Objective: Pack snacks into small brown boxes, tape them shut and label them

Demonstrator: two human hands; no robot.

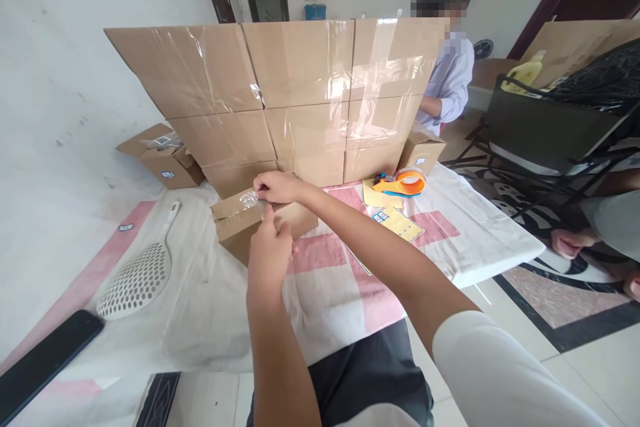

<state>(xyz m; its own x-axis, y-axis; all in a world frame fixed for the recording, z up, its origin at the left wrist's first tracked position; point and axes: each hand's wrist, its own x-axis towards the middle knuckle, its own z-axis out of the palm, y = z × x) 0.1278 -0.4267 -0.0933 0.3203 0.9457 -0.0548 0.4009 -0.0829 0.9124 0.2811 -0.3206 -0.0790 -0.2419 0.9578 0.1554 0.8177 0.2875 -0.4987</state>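
Observation:
A small cardboard box point(240, 227) stands on the table in front of me, with crinkled clear tape point(249, 199) along its top. My right hand point(277, 187) rests over the top, its fingertips pinched on the tape. Just nearer, my left hand point(270, 247) is against the box's near side. Its index finger stretches up to the top edge, close to the right fingertips, and the other fingers are curled in. What the curled fingers hold, if anything, is hidden.
A tall taped cardboard panel point(305, 107) stands behind the box. An orange tape dispenser point(407, 181) and yellow cards point(400, 223) lie right; a white slotted skimmer point(140, 277) and black phone point(47, 360) left. Open boxes point(170, 163) flank the panel. A person point(453, 80) is behind.

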